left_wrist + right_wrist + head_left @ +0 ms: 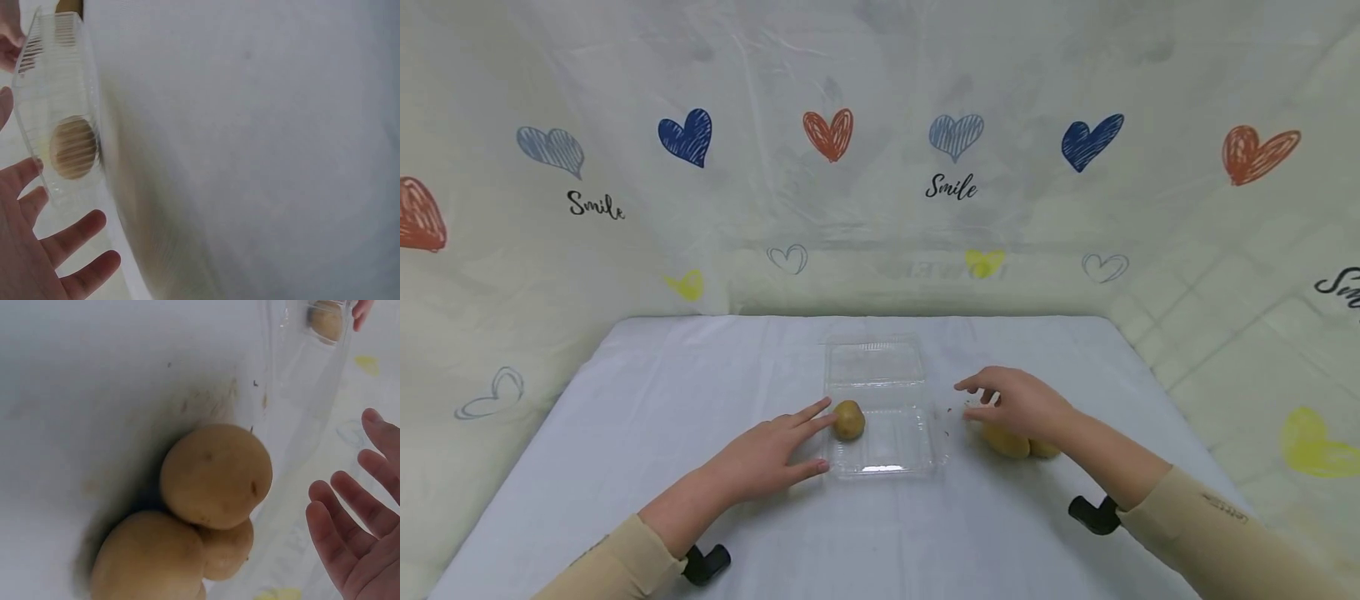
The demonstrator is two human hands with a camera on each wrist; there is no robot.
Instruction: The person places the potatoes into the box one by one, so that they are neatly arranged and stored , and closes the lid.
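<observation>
The left hand (767, 456), fingers spread, is by the box (891, 442), one potato (849, 421) inside its left edge; the right hand (1022, 404), fingers parted, hovers by loose potatoes (1006, 442) on roomy cloth (640, 425); only the right wrist view shows a third.

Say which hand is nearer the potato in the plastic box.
Left. The left hand is close beside the potato; the right hand is outside the box, near the other potatoes.

Potatoes (215, 475) are yellow-brown, the box (895, 437) colourless, the surface (655, 400) white, sleeves (1195, 529) beige, the backdrop (880, 50) pale with red, blue and yellow hearts (687, 138).
</observation>
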